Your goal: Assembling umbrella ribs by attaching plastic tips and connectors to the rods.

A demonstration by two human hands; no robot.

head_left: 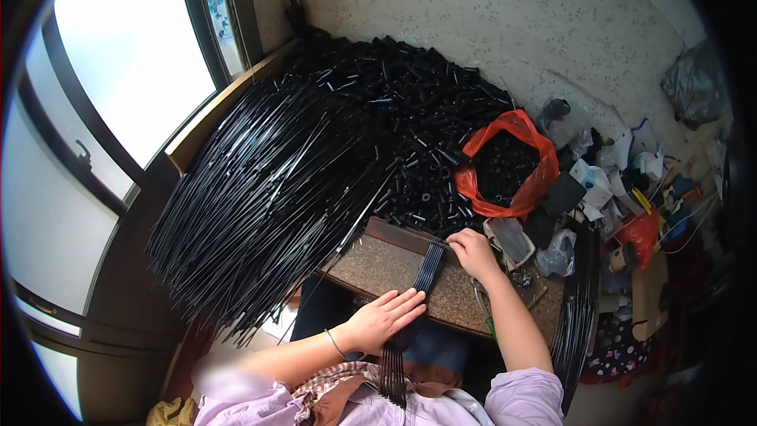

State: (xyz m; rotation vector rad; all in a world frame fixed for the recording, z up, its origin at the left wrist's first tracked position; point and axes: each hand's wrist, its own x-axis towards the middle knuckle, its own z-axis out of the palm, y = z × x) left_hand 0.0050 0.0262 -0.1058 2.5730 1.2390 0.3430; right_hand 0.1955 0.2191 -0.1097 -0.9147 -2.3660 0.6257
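Note:
My left hand [385, 320] lies flat with its fingers stretched out over a row of thin black rods [428, 270]. The rods run side by side across the speckled table top [369, 267], and their near ends hang down past my lap. At their far ends, against a dark brown strip [397, 237], my right hand [471, 252] has its fingers pinched together. Something thin and dark shows at those fingertips, too small to name. A large heap of long black rods [260, 189] spreads to the left of the table.
Short black tubes [410, 99] pile up against the wall. A red plastic bag [544, 177] holds small black parts. Right of my right hand are a clear-lidded box [511, 241], pliers-like green handles [490, 323] and another rod bundle [574, 315]. Mixed clutter fills the right side.

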